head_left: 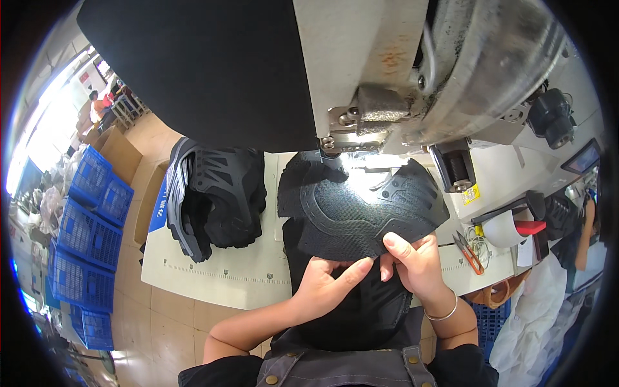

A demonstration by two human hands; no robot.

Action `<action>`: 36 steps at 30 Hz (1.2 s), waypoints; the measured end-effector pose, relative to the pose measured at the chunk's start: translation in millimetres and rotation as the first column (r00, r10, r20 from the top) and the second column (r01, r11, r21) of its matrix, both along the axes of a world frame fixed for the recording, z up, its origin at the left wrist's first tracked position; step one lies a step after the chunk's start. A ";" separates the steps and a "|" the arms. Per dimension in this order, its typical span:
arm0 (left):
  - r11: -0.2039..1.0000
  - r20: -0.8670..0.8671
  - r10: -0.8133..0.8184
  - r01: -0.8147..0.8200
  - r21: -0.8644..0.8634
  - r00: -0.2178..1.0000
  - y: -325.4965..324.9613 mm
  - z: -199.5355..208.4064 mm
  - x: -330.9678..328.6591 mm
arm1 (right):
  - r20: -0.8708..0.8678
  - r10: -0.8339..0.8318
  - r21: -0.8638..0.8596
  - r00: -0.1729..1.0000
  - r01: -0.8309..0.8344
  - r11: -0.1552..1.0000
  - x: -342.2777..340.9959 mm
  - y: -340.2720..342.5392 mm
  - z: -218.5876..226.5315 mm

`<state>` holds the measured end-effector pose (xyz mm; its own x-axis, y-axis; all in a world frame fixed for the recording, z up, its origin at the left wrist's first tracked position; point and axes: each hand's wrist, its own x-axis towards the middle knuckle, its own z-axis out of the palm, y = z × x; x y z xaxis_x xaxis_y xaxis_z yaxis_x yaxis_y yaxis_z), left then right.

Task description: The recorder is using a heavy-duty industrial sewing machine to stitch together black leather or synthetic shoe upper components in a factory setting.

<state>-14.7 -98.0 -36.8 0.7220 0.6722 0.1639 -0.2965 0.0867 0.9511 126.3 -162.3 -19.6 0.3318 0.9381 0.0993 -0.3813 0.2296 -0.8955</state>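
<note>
A black shoe upper (361,216) with raised dark overlays lies spread under the sewing machine head (367,103), lit by its bright lamp. My left hand (332,287) is closed on the near edge, its fingers tucked beneath the material. Just to the right, my right hand (416,261) pinches the same edge with the thumb on top. Glare and the machine hide the spot where the needle meets the upper. Another black piece (387,309) hangs below my hands over the table's front edge, toward my lap.
Several black shoe uppers (225,193) are piled at the table's left. Orange-handled snips (469,253) lie at the right beside loose thread. Blue plastic crates (87,235) are stacked on the floor at left. A white plastic bag (532,316) hangs at right. Another person (97,106) is far off.
</note>
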 end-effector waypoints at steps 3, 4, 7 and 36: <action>0.999 0.017 0.049 -0.048 -0.019 0.999 6.8 6.0 7.7 | 0.032 0.024 -0.060 0.999 -0.022 0.998 0.8 -2.1 -0.8; 0.997 0.011 0.045 -0.044 -0.056 0.999 7.6 10.9 8.5 | 0.047 0.077 -0.088 0.996 -0.073 0.993 1.4 -5.3 -2.8; 0.930 0.004 0.325 -0.319 -0.185 0.946 12.2 7.5 29.9 | 0.098 0.233 -0.238 0.968 -0.204 0.949 1.0 -18.5 8.0; 0.934 0.011 0.353 -0.352 -0.065 0.936 47.2 27.3 23.4 | 0.365 -0.197 0.125 0.910 0.162 0.979 69.7 14.8 9.8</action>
<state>8.7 -50.7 -9.5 0.4338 0.8919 0.1280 -0.3396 0.0302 0.9401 196.0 -147.5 -9.8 0.4161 0.8472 0.3302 0.0321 0.3492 -0.9365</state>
